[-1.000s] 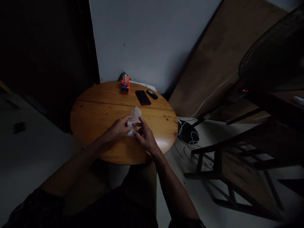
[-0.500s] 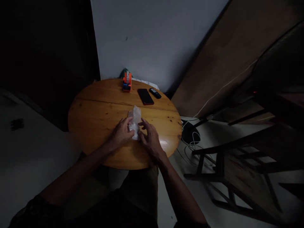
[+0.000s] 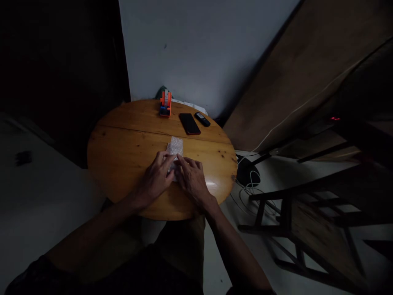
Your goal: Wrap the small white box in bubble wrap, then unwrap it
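Observation:
A piece of clear bubble wrap (image 3: 176,145) lies on the round wooden table (image 3: 123,155), its far end showing beyond my fingers. My left hand (image 3: 156,174) rests on its left side, fingers bent over it. From the right, my right hand (image 3: 193,176) presses on the wrap, its fingertips close to those of my left hand. The middle of the wrap is hidden under both hands, and whether anything is inside cannot be made out.
At the table's back stand an orange tape dispenser (image 3: 165,104), a black phone (image 3: 189,123) and a small dark keypad device (image 3: 202,119). A wooden chair (image 3: 319,225) and loose cables (image 3: 253,186) are on the right.
Both hands have come closer together over the bubble wrap, fingertips now nearly meeting. The wrap's far end, raised before, now lies flatter.

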Demonstrator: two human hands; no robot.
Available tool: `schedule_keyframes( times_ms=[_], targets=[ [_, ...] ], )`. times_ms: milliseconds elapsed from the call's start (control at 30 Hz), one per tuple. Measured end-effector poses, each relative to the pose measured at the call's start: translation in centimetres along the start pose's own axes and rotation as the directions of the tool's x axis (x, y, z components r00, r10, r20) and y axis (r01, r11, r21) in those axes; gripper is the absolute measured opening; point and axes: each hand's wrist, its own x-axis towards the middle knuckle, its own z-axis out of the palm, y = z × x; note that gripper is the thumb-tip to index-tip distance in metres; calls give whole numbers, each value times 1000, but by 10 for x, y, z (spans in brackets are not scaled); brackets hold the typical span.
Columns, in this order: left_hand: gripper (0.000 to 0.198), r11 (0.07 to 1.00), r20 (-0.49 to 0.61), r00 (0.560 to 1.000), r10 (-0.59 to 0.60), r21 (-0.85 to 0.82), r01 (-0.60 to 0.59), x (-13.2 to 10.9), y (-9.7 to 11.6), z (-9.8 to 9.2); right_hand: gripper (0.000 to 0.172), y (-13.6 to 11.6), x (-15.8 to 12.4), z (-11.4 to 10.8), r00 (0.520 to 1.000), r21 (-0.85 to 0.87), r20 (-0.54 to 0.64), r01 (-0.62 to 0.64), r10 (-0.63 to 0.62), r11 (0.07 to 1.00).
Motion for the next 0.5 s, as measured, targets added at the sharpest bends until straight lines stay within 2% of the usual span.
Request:
schedule_keyframes(
  times_ms=[133, 267, 367, 500],
  targets=[
    [22, 999, 0, 999, 33, 13, -33, -1, 7, -2, 66, 1, 4, -4, 1000, 20, 20, 4, -4, 1000],
    [14, 998, -31, 999, 32, 56, -31, 0, 11, -2, 79, 1, 8, -6, 998, 29, 65, 7, -8, 1000],
    [12, 996, 4, 999, 43, 76, -43, -1, 9, 1, 76, 6, 9, -9, 996, 99, 88, 0, -9, 995],
    [15, 995, 45, 996, 72, 61, -75, -3, 1, 3, 63, 21, 10, -13, 997, 365, 76, -37, 9, 930]
  ],
)
